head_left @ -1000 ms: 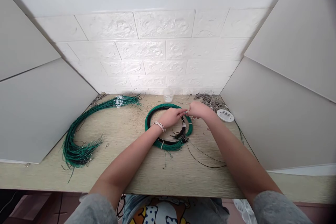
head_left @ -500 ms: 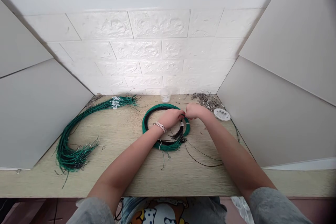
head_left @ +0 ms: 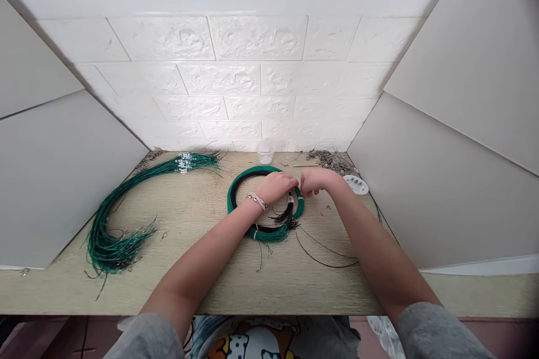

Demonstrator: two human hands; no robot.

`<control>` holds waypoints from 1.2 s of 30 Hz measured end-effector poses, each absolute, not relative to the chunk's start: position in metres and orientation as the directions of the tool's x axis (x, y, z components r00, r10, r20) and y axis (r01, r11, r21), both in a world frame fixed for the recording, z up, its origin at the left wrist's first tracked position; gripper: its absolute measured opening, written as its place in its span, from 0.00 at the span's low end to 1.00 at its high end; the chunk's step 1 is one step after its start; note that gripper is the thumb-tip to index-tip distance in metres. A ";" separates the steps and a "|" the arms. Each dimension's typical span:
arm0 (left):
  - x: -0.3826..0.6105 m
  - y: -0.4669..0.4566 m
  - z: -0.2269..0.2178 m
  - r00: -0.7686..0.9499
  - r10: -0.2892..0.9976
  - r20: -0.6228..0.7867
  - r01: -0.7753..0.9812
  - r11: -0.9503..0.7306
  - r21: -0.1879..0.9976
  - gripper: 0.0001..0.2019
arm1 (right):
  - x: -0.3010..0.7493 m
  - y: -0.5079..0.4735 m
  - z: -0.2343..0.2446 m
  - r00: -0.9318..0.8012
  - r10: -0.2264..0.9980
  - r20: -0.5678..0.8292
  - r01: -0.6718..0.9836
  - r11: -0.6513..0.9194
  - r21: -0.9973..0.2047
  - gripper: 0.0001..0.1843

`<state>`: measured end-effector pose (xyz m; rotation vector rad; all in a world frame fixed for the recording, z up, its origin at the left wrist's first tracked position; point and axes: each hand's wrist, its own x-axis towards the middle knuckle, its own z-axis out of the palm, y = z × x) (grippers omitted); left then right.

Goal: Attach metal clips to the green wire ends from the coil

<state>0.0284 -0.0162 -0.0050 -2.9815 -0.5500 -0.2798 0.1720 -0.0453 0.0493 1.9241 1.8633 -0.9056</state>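
A round coil of green and black cords (head_left: 242,182) lies in the middle of the wooden table (head_left: 202,269). My left hand (head_left: 277,186), with a bracelet on its wrist, rests on the coil's right side with fingers curled. My right hand (head_left: 316,180) meets it fingertip to fingertip, pinched over the same spot. What the fingertips hold is too small to make out. A tuft of black cord ends (head_left: 287,215) hangs from the coil just below both hands. A loose black cord (head_left: 324,261) curves over the table near my right forearm.
A long bundle of green cords (head_left: 122,219) sweeps across the table's left side. At the back stand a small clear cup (head_left: 265,152), a heap of small metal bits (head_left: 332,161) and a white dish (head_left: 356,184). Grey panels wall in both sides.
Both hands stay pinched together over the coil's right side; the right hand has drawn slightly toward me. The view has shifted a little.
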 end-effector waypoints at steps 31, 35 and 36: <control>0.021 -0.024 0.000 0.944 0.280 0.173 0.316 -0.919 -0.237 0.04 | 0.175 -0.041 0.038 -0.055 0.768 -0.638 0.975 -0.096 -0.200 0.07; 0.020 -0.024 -0.001 0.941 0.294 0.170 0.327 -0.917 -0.229 0.04 | 0.174 -0.042 0.039 -0.074 0.774 -0.629 0.970 -0.092 -0.227 0.12; 0.020 -0.023 -0.001 0.939 0.300 0.169 0.333 -0.915 -0.229 0.05 | 0.174 -0.042 0.039 -0.077 0.772 -0.630 0.970 -0.090 -0.228 0.12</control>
